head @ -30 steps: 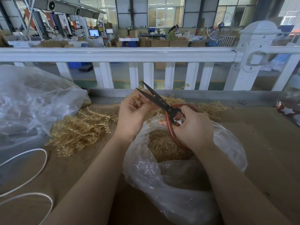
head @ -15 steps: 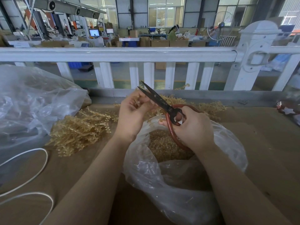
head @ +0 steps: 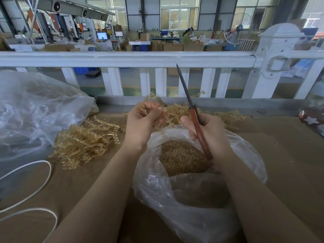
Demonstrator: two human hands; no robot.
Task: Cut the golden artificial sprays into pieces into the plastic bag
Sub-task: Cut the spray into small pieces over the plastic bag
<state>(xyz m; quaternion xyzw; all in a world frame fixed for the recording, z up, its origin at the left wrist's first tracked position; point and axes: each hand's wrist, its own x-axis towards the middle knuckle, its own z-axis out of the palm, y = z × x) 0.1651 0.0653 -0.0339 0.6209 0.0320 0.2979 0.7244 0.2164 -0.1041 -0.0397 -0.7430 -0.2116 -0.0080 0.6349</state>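
My right hand (head: 210, 132) grips the red handles of the scissors (head: 188, 98), whose dark blades are closed and point up and away toward the fence. My left hand (head: 142, 122) pinches a small golden sprig (head: 166, 114) just above the bag's mouth. The clear plastic bag (head: 175, 199) lies open below both hands, and cut golden pieces (head: 180, 155) fill its inside. A heap of uncut golden sprays (head: 84, 142) lies on the table to the left, with more sprays (head: 228, 116) behind my hands.
A large crumpled clear bag (head: 35, 116) fills the left side. A white cord (head: 35, 176) loops at the lower left. A white fence (head: 157, 58) borders the brown table (head: 289, 155) at the back. A red star ornament (head: 310, 119) sits far right.
The scissor blades have closed and swung from pointing left to pointing up and away. My left hand has drawn slightly back with the sprig between its fingers.
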